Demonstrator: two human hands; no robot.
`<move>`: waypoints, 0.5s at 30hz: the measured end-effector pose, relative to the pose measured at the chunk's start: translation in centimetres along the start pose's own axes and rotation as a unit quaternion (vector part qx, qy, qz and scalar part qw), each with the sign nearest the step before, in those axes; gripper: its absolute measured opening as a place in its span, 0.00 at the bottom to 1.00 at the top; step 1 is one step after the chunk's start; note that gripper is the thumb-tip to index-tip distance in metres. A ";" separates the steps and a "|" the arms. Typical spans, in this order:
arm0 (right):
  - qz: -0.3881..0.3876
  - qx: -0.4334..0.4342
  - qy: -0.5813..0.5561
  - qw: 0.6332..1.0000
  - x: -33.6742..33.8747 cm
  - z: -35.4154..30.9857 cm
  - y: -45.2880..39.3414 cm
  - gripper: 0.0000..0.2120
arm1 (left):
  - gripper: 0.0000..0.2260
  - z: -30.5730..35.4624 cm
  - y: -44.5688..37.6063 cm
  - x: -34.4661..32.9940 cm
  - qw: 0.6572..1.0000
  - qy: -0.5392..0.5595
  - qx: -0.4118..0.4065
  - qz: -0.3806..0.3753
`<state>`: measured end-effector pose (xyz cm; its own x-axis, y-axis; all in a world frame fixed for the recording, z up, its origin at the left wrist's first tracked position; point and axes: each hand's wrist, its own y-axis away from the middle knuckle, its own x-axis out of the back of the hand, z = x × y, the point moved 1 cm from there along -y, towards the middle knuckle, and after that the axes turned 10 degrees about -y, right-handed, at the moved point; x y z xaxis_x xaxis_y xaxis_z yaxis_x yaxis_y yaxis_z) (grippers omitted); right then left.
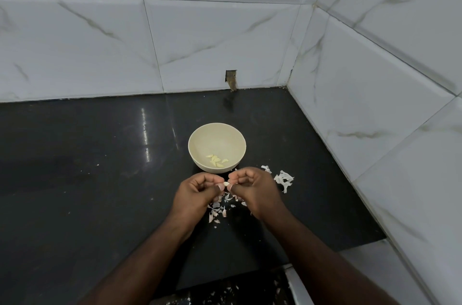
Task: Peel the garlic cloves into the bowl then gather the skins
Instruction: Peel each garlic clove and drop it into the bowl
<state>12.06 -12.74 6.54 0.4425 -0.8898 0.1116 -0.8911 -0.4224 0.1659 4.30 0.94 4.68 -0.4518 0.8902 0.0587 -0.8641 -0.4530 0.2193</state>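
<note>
Both hands, your left hand [197,189] and right hand [252,187], are pinching one garlic clove [226,183]; squeezing risks it popping past the bowl [217,129].

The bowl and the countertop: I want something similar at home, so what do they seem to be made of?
The bowl looks like matte plastic or melamine, possibly ceramic: cream, evenly coloured, thin-rimmed, with no glare. The countertop looks like polished black stone, perhaps granite: it mirrors a bright streak of light and the wall's edge. Neither can be confirmed from looks alone.
</note>
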 end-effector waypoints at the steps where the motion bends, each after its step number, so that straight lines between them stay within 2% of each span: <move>1: 0.001 0.004 -0.005 1.000 0.0 0.0 0.0 0.07 | 0.05 0.0 0.0 0.0 1.000 0.005 0.003 -0.001; 5: 0.003 -0.003 -0.024 1.000 0.2 -0.1 -0.1 0.07 | 0.05 0.0 0.0 0.1 1.000 0.012 0.004 -0.007; 15: -0.045 -0.095 -0.178 0.978 0.8 -0.7 -0.2 0.08 | 0.06 0.0 0.1 0.0 0.995 0.088 0.016 -0.033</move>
<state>12.70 -13.24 7.32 0.4250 -0.8689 -0.2536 -0.8007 -0.4916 0.3424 4.23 0.93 4.64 -0.4288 0.8944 -0.1273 -0.8867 -0.3897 0.2486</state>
